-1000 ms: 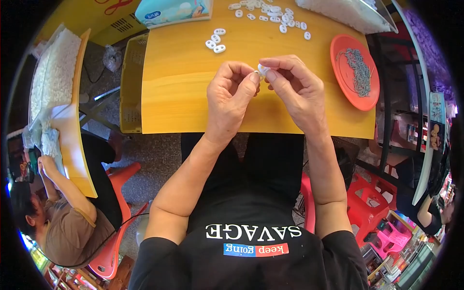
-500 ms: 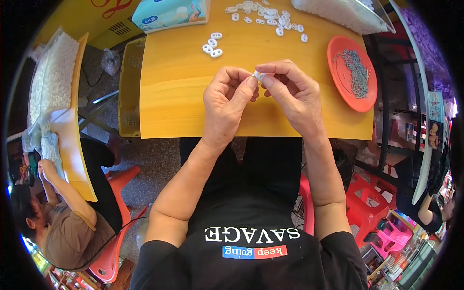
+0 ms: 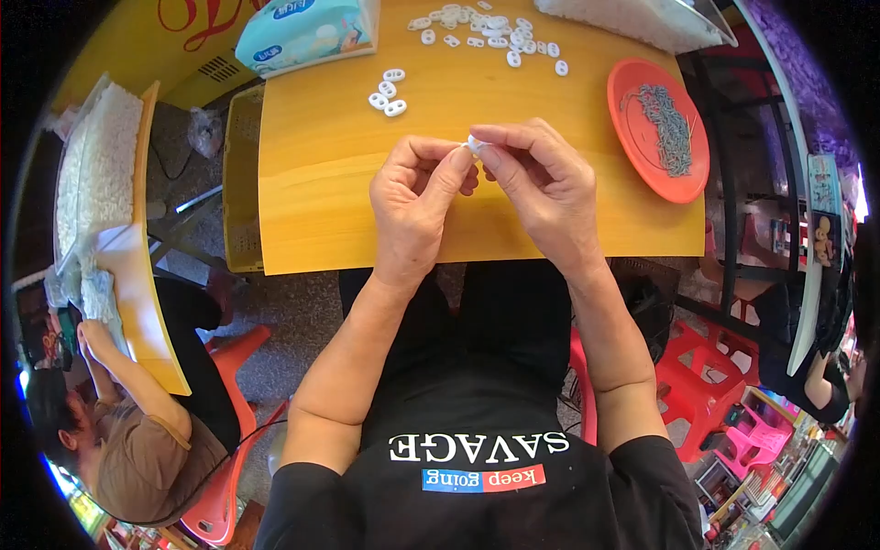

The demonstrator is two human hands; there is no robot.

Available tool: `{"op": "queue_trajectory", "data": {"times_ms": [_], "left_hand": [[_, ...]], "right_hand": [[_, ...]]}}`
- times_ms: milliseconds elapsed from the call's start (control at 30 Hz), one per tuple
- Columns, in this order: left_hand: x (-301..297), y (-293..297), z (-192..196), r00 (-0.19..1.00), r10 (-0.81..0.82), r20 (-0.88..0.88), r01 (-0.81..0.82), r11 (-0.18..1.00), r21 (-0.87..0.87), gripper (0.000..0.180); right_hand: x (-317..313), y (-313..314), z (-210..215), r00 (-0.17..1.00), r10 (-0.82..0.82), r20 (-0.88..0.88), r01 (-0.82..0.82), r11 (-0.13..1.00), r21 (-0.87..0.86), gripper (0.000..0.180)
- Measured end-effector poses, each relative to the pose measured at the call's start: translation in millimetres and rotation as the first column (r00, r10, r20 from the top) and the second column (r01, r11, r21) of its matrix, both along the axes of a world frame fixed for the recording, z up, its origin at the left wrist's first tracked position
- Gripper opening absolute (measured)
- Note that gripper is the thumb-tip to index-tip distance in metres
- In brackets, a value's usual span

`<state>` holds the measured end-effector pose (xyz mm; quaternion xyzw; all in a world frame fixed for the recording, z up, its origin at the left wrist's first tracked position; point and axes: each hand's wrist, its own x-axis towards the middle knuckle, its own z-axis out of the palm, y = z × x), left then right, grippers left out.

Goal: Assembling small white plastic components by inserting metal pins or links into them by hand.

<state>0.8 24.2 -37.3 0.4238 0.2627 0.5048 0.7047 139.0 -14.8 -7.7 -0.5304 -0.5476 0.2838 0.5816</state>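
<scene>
Where both hands meet, yellow table (image 3: 321,183), red plate (image 3: 642,137), paved floor (image 3: 275,321)

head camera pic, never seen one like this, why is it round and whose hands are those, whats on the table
The picture comes from a wide fisheye camera worn on a person's head, looking down, so straight edges bend near the rim. The two bare hands are the wearer's own. The left hand and right hand meet over a yellow table and pinch one small white piece between their fingertips. On the table lie more white pieces, three near the left and a scatter at the far edge, an orange plate of thin grey metal bits, and a pale blue packet. Another person sits at a side table, lower left.
</scene>
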Motion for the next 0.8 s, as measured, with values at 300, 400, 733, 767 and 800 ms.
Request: {"op": "queue_trajectory", "data": {"times_ms": [300,400,733,767,800], "left_hand": [[3.2,0.7,3.3,1.000,0.002,0.021,0.000,0.999,-0.050,0.010],[5.5,0.4,5.2,0.999,-0.011,0.037,0.013,0.999,-0.047,0.013],[1.4,0.5,11.9,0.978,-0.035,-0.205,0.122,0.896,0.427,0.039],[0.7,-0.6,16.0,0.977,-0.032,-0.210,0.122,0.894,0.432,0.039],[1.3,-4.3,19.5,0.980,-0.097,-0.175,0.154,0.922,0.356,0.041]], "right_hand": [[3.2,1.6,-1.1,0.996,0.052,-0.066,-0.053,0.999,-0.013,0.015],[1.4,-0.1,2.4,0.936,0.070,-0.344,-0.110,0.989,-0.099,0.017],[7.5,-9.6,18.2,0.771,0.156,-0.617,-0.267,0.959,-0.092,0.051],[6.6,-10.3,19.3,0.742,0.184,-0.644,-0.298,0.952,-0.071,0.056],[5.5,-11.0,20.2,0.712,0.212,-0.670,-0.327,0.944,-0.050,0.062]]}}
